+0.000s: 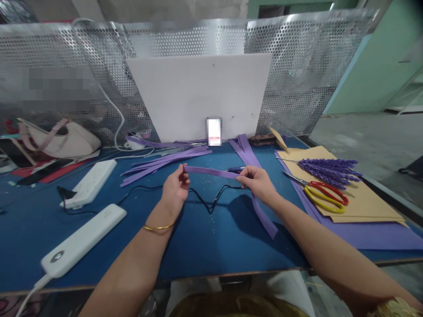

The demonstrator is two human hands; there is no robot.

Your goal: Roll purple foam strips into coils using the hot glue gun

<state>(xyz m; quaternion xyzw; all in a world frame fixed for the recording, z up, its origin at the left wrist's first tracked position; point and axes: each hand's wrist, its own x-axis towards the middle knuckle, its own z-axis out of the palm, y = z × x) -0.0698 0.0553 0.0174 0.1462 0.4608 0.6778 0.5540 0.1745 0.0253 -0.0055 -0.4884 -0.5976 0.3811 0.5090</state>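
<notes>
Between both hands (174, 188) (257, 181), purple strip (210, 171).

The single head view looks forward and down from the near side of a blue table (201, 251), close above the left hand (175, 187) and right hand (257, 181), and faces a white board (201, 92) with metal mesh (185, 35) behind it.

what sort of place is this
Probably a craft workbench in a small workshop: both hands hold a purple strip over a blue table, red-and-yellow-handled scissors lie on tan sheets beside purple flower sprigs, and a perforated metal screen stands behind.
</notes>
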